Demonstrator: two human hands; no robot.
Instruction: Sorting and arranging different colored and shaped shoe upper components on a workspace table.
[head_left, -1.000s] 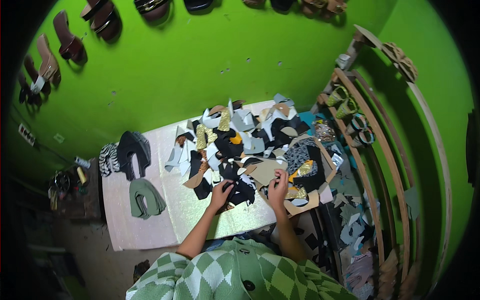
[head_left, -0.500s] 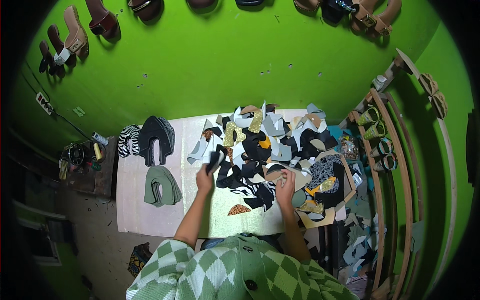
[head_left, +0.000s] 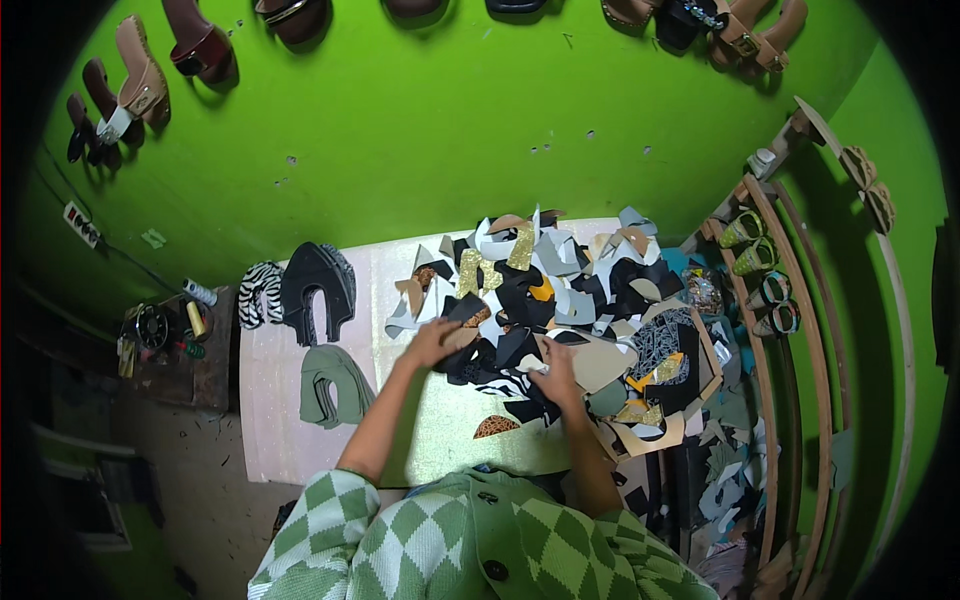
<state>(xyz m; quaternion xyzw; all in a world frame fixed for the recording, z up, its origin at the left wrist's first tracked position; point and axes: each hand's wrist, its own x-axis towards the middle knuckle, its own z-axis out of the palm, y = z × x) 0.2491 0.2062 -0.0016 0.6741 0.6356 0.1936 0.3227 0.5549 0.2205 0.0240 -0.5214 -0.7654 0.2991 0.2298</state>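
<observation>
A heap of cut shoe-material scraps [head_left: 575, 305] in black, white, grey, tan, gold and animal print lies on the pale table [head_left: 440, 440]. My left hand [head_left: 432, 345] rests at the heap's left edge, fingers stretched over a black scrap [head_left: 462, 308] and a small tan one. My right hand [head_left: 560, 375] is on the near side of the heap, thumb and forefinger apart beside a small white scrap [head_left: 533, 364]. Just below, a leopard-print half-round piece [head_left: 495, 428] lies near the table's front.
Stacked U-shaped pieces stand left: zebra-print [head_left: 262, 295], black [head_left: 318, 295] and olive green [head_left: 335, 388]. A small dark side table [head_left: 205, 375] holds thread spools. Wooden racks [head_left: 790, 400] with sandals rise at right, above more scraps [head_left: 720, 485]. Shoes [head_left: 205, 50] hang on the green wall.
My left hand has let go of the dark pieces it held and lowered onto the heap. My right hand has moved slightly left and down, away from the tan scrap. The view has shifted slightly.
</observation>
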